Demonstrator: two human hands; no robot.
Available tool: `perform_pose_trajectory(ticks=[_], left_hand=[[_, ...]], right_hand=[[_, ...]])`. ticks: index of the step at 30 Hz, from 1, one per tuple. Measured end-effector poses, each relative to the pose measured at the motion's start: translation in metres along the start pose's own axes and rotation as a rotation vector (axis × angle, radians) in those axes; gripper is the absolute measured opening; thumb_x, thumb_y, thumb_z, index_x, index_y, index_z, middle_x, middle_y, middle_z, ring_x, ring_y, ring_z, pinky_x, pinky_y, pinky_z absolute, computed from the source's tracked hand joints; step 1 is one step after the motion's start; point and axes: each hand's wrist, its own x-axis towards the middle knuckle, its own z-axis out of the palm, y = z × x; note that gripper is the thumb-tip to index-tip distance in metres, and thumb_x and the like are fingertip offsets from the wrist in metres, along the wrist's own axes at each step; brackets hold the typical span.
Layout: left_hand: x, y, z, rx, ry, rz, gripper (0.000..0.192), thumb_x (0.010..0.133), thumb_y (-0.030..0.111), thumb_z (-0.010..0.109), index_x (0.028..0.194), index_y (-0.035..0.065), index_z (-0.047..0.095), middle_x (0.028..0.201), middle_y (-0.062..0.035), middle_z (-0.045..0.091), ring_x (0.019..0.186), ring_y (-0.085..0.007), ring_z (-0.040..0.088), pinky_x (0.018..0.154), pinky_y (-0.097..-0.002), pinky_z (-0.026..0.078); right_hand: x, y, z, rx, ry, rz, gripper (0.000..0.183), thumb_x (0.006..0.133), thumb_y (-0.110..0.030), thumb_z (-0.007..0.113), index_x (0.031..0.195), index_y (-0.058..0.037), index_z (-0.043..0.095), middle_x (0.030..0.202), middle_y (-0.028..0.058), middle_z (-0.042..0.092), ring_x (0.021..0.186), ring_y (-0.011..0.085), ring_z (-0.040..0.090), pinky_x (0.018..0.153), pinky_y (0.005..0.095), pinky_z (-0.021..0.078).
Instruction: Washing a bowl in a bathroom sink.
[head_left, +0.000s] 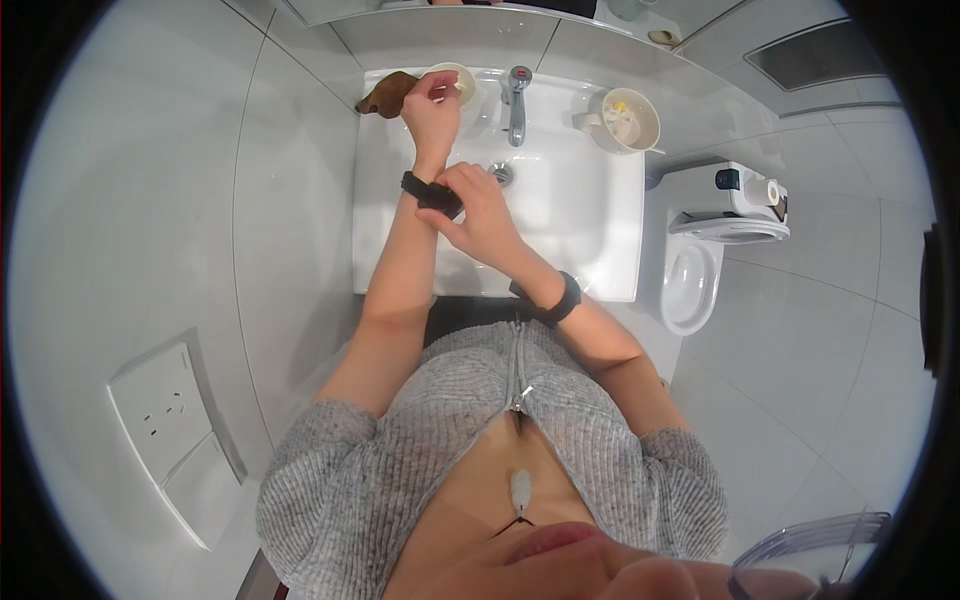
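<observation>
My left hand (433, 112) is raised over the far left of a white washbasin (555, 202), palm partly turned, fingers loosely curled with nothing seen in them. It overlaps a pale round cup or bowl (463, 84) behind it; whether they touch, I cannot tell. Around the left wrist runs a black band with a dark device (439, 199). My right hand (480, 214) reaches across, its thumb and fingers on either side of that device. Another black band (562, 300) circles my right wrist. Beyond the hands, a chrome faucet (517, 105) stands above the metal drain (500, 175).
A brown dog-shaped object (386, 96) lies at the basin's back left corner. On the back right stands a cream mug (651, 124) with whitish contents and a yellow bit. A toilet (688, 289) is to the right, and a socket panel (169, 420) is on the left wall.
</observation>
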Motion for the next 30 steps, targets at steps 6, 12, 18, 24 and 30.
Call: perform_pose_trajectory(ticks=[6,12,18,24,30], left_hand=[[-0.009,-0.006,0.004,-0.851,0.069,-0.548,0.014,0.077,-0.003,0.051,0.085,0.0000,0.062,0.076,-0.0053,0.062,0.065,-0.0158,0.061,0.061,-0.0254,0.050],[-0.035,-0.009,0.029,0.013,-0.058,0.014,0.013,0.077,-0.005,0.050,0.085,0.0033,0.056,0.083,-0.0073,0.059,0.064,-0.0190,0.058,0.054,-0.0307,0.048],[-0.068,-0.010,0.042,0.479,-0.416,0.496,0.018,0.070,-0.001,0.055,0.087,0.0050,0.055,0.083,-0.0102,0.054,0.070,-0.0293,0.058,0.058,-0.0366,0.049],[-0.111,-0.003,0.054,0.600,-0.627,0.789,0.013,0.067,0.002,0.056,0.078,0.0057,0.051,0.075,-0.0059,0.046,0.072,-0.0212,0.054,0.053,-0.0319,0.046],[-0.104,-0.015,0.049,0.653,-0.825,0.824,0.012,0.068,0.002,0.055,0.079,0.0048,0.053,0.079,-0.0078,0.052,0.074,-0.0219,0.055,0.058,-0.0328,0.047]], right_hand=[[-0.014,0.004,-0.012,0.112,-0.152,0.122,0.021,0.074,-0.020,0.068,0.082,-0.0047,0.055,0.081,0.0050,0.056,0.073,0.0221,0.049,0.070,0.0329,0.0329],[-0.016,0.002,-0.022,0.128,-0.250,0.044,0.015,0.076,-0.014,0.064,0.079,-0.0035,0.054,0.078,0.0066,0.055,0.078,0.0224,0.048,0.074,0.0333,0.0325],[-0.018,0.012,-0.020,0.089,-0.361,0.061,0.021,0.078,-0.021,0.063,0.077,-0.0007,0.057,0.081,0.0111,0.055,0.082,0.0277,0.048,0.077,0.0376,0.0339],[-0.020,0.001,0.001,-0.211,-0.423,0.200,0.042,0.080,-0.036,0.058,0.082,0.0061,0.062,0.082,0.0208,0.056,0.084,0.0348,0.048,0.075,0.0423,0.0378],[-0.027,0.000,0.016,-0.136,-0.476,0.216,0.033,0.078,-0.028,0.060,0.080,0.0046,0.061,0.085,0.0188,0.055,0.083,0.0332,0.048,0.072,0.0399,0.0387]])
